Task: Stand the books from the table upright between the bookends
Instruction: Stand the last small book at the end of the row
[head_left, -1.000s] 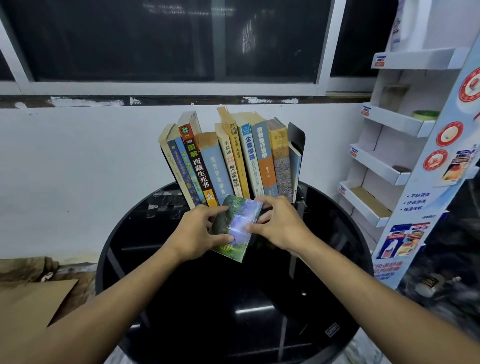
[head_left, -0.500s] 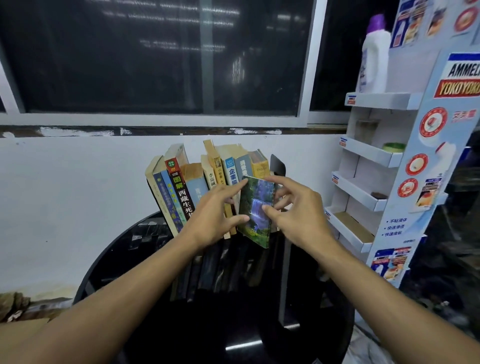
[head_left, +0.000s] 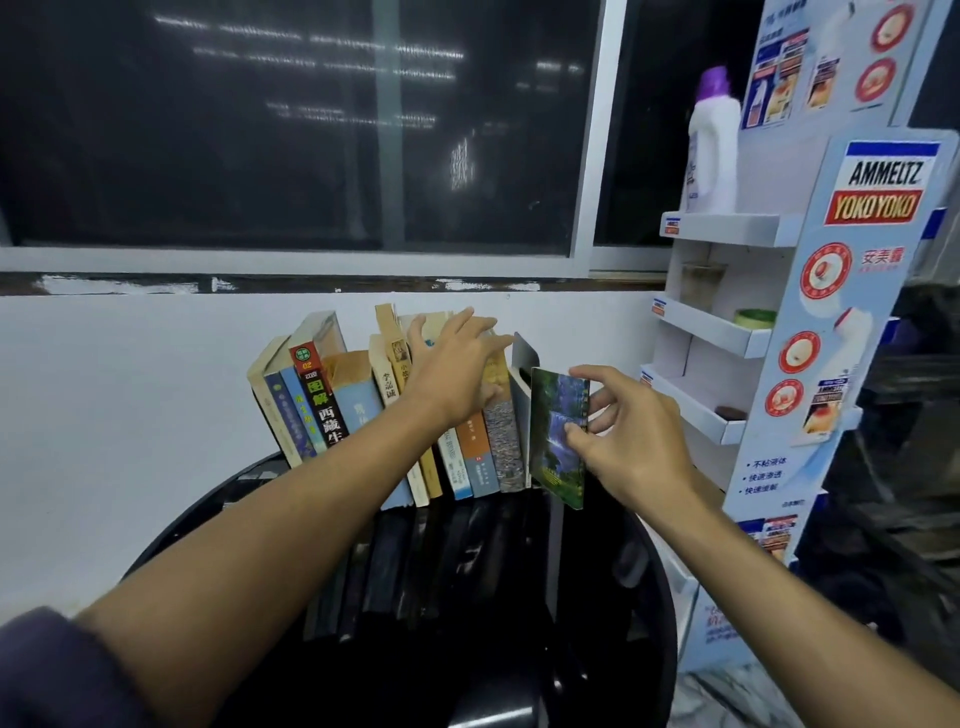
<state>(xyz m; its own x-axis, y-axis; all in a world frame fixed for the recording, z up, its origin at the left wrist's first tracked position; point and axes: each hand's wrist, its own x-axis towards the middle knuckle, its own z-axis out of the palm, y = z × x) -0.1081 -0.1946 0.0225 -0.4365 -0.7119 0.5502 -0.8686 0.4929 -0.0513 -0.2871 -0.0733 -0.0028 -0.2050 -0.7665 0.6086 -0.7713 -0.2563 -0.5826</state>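
Observation:
A row of several books (head_left: 332, 405) stands leaning left at the back of a round black glass table (head_left: 639, 597). The right bookend (head_left: 523, 353), a dark metal plate, rises at the row's right end. My left hand (head_left: 452, 374) lies flat with fingers spread against the upper spines of the right-hand books. My right hand (head_left: 623, 436) pinches a small green book (head_left: 556, 441) with a waterfall cover, held upright just right of the row and in front of the bookend. The left bookend is hidden.
A white wall and dark window lie behind the table. A white cardboard display rack (head_left: 727, 332) stands close on the right, with a white bottle (head_left: 712, 150) with a purple cap on its top shelf. The near table surface reflects the books.
My left hand let go of the green book and moved up onto the standing books. My right hand carried the green book right, to the row's right end by the bookend.

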